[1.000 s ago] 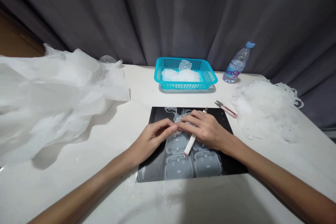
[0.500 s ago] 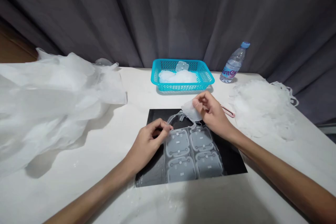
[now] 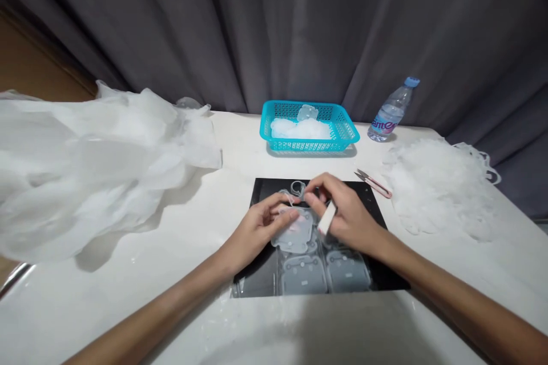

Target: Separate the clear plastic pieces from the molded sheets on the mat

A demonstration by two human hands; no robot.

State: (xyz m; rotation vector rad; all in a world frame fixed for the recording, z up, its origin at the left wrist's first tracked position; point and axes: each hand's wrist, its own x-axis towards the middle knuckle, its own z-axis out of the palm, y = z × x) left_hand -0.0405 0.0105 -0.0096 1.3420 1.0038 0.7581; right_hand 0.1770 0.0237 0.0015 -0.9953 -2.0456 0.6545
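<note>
My left hand pinches a thin translucent rounded-square sheet between thumb and fingers, above a black board. Close beside it, my right hand is closed, its fingertips on a thin clear looped strip at the sheet's upper edge. A white flat-edged piece sticks out from under the right palm; its kind cannot be made out. Beneath the hands lie several grey rounded-square panels under clear film on the board.
A blue basket with white translucent pieces stands at the back, near a water bottle. Pink thread snips lie right of the board. A heap of translucent scraps is at right, a large white sheet pile at left.
My right hand has come down and left toward my left hand. The translucent sheet now lies flat in my left hand over the panels. The snips are now fully uncovered.
</note>
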